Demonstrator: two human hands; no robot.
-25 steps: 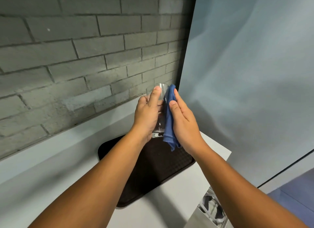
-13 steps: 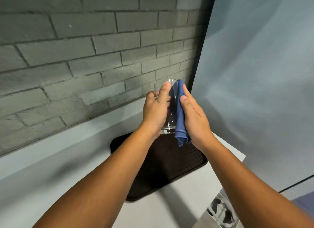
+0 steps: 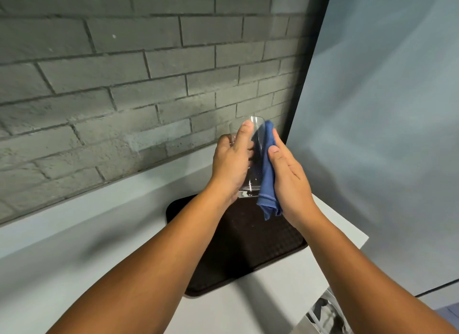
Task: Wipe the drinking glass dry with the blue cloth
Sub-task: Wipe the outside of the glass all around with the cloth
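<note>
Glass (image 3: 255, 159) stands upright in the air above the dark tray (image 3: 248, 254), clasped by the left hand (image 3: 229, 167), thumb up near the rim. Right hand (image 3: 289, 182) presses the blue cloth (image 3: 268, 174) flat against the glass's right side, fingers extended.

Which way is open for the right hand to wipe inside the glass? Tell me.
Probably through the top: the glass stands upright, its rim clear above the left hand. The right hand presses the blue cloth outside.
</note>
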